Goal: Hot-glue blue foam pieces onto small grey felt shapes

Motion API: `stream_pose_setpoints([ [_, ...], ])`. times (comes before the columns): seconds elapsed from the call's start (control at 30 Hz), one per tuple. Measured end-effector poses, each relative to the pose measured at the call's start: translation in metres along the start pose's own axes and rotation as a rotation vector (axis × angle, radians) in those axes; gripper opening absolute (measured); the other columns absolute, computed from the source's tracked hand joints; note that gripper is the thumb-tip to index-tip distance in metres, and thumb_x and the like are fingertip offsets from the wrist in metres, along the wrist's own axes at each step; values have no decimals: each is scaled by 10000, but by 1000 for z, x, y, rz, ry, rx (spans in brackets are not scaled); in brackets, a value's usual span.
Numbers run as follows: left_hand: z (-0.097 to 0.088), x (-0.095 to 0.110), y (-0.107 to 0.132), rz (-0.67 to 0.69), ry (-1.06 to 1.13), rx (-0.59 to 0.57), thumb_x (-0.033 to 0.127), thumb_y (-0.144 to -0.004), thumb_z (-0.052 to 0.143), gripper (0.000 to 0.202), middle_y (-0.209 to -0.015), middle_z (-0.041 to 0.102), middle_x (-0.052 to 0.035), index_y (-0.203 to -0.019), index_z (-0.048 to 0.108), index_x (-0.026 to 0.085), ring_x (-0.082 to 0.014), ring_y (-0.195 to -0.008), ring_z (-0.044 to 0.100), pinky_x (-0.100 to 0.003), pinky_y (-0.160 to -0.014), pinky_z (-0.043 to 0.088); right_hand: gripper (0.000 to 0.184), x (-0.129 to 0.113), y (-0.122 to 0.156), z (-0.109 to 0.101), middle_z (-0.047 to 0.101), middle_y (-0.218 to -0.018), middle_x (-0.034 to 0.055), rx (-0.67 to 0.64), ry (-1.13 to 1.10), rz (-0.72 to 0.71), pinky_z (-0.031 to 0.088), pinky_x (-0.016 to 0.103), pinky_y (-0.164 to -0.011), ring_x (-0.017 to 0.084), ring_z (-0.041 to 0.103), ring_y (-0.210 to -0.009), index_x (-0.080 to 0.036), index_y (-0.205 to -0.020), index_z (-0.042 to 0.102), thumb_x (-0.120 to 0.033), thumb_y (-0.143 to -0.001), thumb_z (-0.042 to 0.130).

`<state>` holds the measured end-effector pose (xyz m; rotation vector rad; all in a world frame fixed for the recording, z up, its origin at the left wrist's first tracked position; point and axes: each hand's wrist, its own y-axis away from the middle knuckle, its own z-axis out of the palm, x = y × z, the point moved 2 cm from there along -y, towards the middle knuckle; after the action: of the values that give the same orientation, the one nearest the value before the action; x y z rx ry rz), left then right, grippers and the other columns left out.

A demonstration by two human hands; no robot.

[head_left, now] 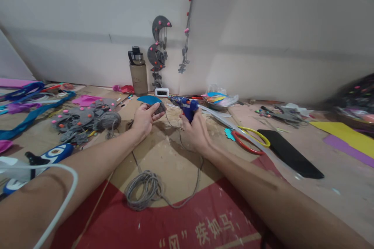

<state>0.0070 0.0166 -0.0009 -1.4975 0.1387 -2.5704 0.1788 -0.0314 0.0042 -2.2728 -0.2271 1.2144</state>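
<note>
My left hand (143, 118) is closed around a small grey piece with a blue foam shape (149, 99) sticking up from it. My right hand (195, 129) grips a blue hot glue gun (187, 107), its nozzle pointing left toward the piece in my left hand. Grey cord (143, 192) runs from the held piece down to a loose coil on the cardboard in front of me. Both forearms stretch out over the brown and red cardboard sheet (163, 155).
At left lie grey felt pieces with pink dots and a grey yarn ball (109, 120), plus blue ribbons (32, 114). A water bottle (138, 71) and small clock (161, 92) stand by the wall. Red and yellow rings (251, 139) and a black phone (289, 153) lie at right.
</note>
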Motion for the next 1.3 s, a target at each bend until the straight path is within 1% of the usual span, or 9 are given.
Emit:
stream_pose_setpoints([
  [0.23, 5, 0, 6, -59, -19, -55, 210, -677, 691, 177, -800, 677, -70, -779, 584, 111, -163, -734, 670, -248, -618, 552, 227, 35, -30, -2, 576, -726, 72, -332, 152, 269, 438, 322, -547, 177, 552, -543, -164, -858, 518, -378, -793, 475],
  [0.4, 12, 0, 13, -42, -78, -95, 240, -655, 713, 209, -786, 661, -49, -773, 589, 120, -160, -723, 665, -255, -611, 553, 212, 31, -30, -19, 539, -877, 141, -115, 481, 69, 416, 394, -767, 274, 519, -899, -153, -763, 520, -352, -721, 580],
  [0.5, 16, 0, 18, -36, -149, -88, 272, -636, 726, 247, -758, 651, -41, -770, 583, 121, -148, -676, 652, -243, -565, 546, 188, 12, -23, -16, 532, -909, 107, -19, 295, -29, 411, 365, -782, 221, 499, -886, -162, -822, 494, -335, -761, 535],
  [0.63, 20, 0, 25, -17, -258, -93, 330, -630, 723, 274, -707, 637, -25, -760, 586, 131, -101, -540, 591, -186, -435, 481, 277, -3, -11, 7, 569, -874, 37, -249, -197, 8, 443, 288, -698, 138, 539, -763, -180, -943, 456, -404, -788, 503],
  [0.73, 21, -1, 27, -16, -275, -127, 340, -646, 709, 264, -709, 638, -26, -773, 597, 138, -89, -507, 572, -181, -421, 468, 308, -3, -5, 16, 589, -901, 33, -306, -309, 48, 447, 272, -706, 124, 565, -785, -183, -993, 445, -371, -767, 538],
  [0.9, 18, -4, 21, -30, -193, -97, 299, -650, 711, 245, -744, 656, -56, -783, 596, 130, -133, -617, 632, -186, -441, 489, 210, 2, -11, -4, 580, -862, 48, -131, 34, -45, 419, 306, -725, 152, 531, -767, -173, -908, 502, -356, -832, 430],
  [1.0, 13, -6, 15, -51, -159, -46, 281, -653, 710, 242, -732, 660, -66, -790, 592, 120, -155, -642, 648, -196, -447, 500, 277, 13, -17, -15, 570, -952, 136, -38, 386, 42, 400, 386, -792, 239, 514, -911, -140, -923, 522, -383, -795, 483],
  [1.17, 6, -6, 8, -40, -157, 5, 265, -657, 706, 227, -715, 662, -65, -788, 588, 121, -156, -624, 651, -191, -430, 494, 451, 37, -17, -10, 560, -1034, 276, -236, 642, 212, 406, 463, -792, 361, 526, -988, -51, -983, 540, -425, -731, 550],
  [1.3, 1, -6, 3, -29, -168, 30, 262, -677, 690, 199, -679, 658, -57, -779, 589, 124, -142, -586, 645, -179, -428, 483, 268, 45, -20, -10, 625, -906, 215, -328, 566, 204, 443, 362, -661, 288, 606, -805, -92, -945, 554, -225, -716, 512],
])
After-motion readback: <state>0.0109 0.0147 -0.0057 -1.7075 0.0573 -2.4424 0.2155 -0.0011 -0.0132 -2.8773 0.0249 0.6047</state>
